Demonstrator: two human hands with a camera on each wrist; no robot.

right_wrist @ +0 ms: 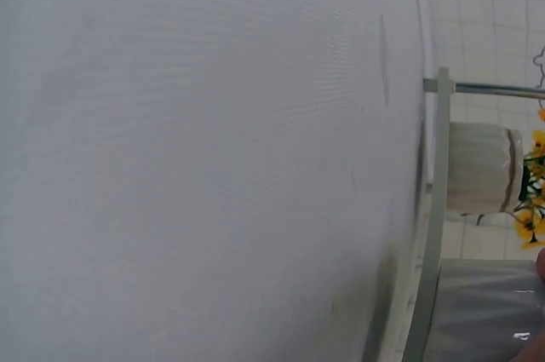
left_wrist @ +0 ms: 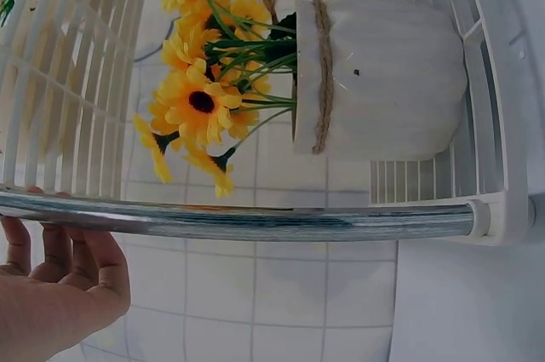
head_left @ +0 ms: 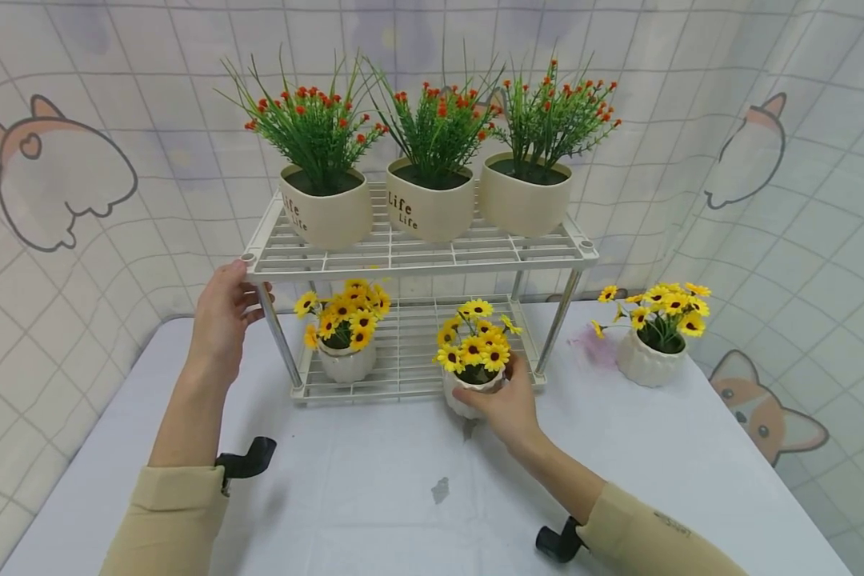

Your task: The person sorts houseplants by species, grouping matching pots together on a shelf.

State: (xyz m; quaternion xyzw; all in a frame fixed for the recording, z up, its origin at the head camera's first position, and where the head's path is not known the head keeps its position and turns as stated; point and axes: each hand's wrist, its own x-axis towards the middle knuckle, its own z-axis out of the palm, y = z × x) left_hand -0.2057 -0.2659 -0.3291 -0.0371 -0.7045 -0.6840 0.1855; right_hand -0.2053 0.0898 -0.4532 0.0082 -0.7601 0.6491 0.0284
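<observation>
A white two-tier wire rack (head_left: 403, 260) with metal posts stands on the table. My left hand (head_left: 218, 320) grips its upper left front corner, fingers curled at the post (left_wrist: 298, 222). With my right hand (head_left: 511, 404) I hold a white pot of yellow artificial sunflowers (head_left: 473, 352) by its sides, at the lower tier's front right edge. In the right wrist view this pot (right_wrist: 485, 311) is at the lower tier's edge; whether its base fully rests there cannot be told. Another potted sunflower (head_left: 347, 364), with twine around its pot, sits on the lower tier's left.
Three cream pots with red-flowered green plants, left (head_left: 327, 210), middle (head_left: 432, 204) and right (head_left: 524, 196), line the top tier. A third sunflower pot (head_left: 651, 356) stands on the white-covered table (head_left: 360, 496), right of the rack. A patterned curtain (head_left: 187, 160) hangs behind.
</observation>
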